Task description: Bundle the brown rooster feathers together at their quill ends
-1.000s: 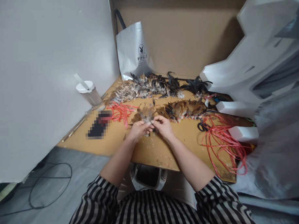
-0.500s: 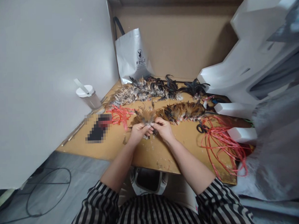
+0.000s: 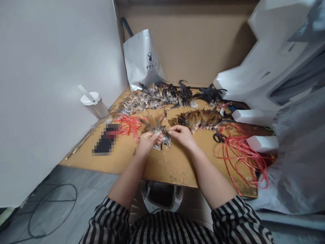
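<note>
Between my hands is a bunch of brown and grey feathers, spread upward like a fan above the table. My left hand pinches the bunch near its lower end. At the bunch's right side, my right hand has thumb and forefinger closed on a feather at its edge. Loose grey feathers lie just below the fingers. A row of brown feather bunches rests to the right, beyond my right hand. Farther back stretches a longer pile of speckled and black feathers.
Red plastic strips lie left of my hands, and a bigger tangle of red strips hangs over the right edge by black scissors. A lidded cup and a silver bag stand behind. White foam pieces jut in from the right.
My right hand has drawn apart to the right from my left hand. The feather bunch now shows more open between them, with more grey feathers visible.
</note>
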A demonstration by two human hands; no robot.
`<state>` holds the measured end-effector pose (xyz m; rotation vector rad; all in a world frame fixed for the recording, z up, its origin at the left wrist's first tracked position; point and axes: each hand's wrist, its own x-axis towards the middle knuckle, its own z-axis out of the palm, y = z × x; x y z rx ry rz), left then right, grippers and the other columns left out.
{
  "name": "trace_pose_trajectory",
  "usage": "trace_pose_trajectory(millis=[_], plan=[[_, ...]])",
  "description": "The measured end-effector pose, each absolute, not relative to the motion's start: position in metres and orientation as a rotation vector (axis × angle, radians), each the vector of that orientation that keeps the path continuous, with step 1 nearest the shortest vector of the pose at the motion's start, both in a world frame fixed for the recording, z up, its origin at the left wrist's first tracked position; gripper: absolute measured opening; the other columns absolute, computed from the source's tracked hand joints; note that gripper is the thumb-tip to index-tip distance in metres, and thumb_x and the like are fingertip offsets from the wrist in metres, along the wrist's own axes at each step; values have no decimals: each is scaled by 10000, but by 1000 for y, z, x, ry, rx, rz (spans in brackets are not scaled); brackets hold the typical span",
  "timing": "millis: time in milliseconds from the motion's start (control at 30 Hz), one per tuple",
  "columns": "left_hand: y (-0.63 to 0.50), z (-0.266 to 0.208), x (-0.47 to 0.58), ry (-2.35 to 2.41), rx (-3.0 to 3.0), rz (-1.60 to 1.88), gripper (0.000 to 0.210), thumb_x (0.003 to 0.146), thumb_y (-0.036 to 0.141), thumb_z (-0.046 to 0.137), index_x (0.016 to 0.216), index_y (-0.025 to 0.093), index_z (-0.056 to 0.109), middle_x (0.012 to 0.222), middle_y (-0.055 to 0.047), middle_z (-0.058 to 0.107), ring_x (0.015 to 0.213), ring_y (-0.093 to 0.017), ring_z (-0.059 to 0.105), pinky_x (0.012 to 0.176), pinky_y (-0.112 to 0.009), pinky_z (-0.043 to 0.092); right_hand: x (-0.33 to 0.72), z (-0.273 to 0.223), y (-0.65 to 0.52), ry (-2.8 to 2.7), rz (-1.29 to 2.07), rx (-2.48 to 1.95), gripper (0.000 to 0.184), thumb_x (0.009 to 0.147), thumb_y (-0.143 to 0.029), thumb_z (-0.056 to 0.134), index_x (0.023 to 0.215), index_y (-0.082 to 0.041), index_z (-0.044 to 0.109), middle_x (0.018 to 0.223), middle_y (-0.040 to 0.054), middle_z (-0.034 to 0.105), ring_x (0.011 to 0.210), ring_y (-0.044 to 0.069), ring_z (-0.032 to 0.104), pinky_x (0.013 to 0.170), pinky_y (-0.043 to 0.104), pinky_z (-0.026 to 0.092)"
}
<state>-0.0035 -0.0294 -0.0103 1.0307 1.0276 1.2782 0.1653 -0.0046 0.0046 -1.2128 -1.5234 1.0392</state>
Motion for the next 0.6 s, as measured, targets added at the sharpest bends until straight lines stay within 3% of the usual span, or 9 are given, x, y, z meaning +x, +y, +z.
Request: trace_pose_trajectory(millis=[200,367,600], plan=[[-28,-9,-4,974,911,1330,305,606,352,686,760,92,645,651,-47,638,498,-65,526,492,-185,420,180,1,-1,-1921,669,-1515,181,650,-317,568,660,-162,661,623,5,622,592,122,522,557,217,357],[-29,-7,-3,946,883,1332,307,590,333,702,760,87,639,641,-40,635,488,-58,525,480,-176,408,177,8,-8,-2044,626,-1657,239,609,-402,604,588,-169,654,527,-14,574,515,103,478,499,211,305],[-29,-10,-5,927,858,1326,314,605,315,698,806,83,633,668,-40,643,505,-53,534,495,-168,419,180,7,-7,-2109,710,-1697,152,611,-257,545,565,-152,646,513,-6,562,492,90,461,476,205,291]])
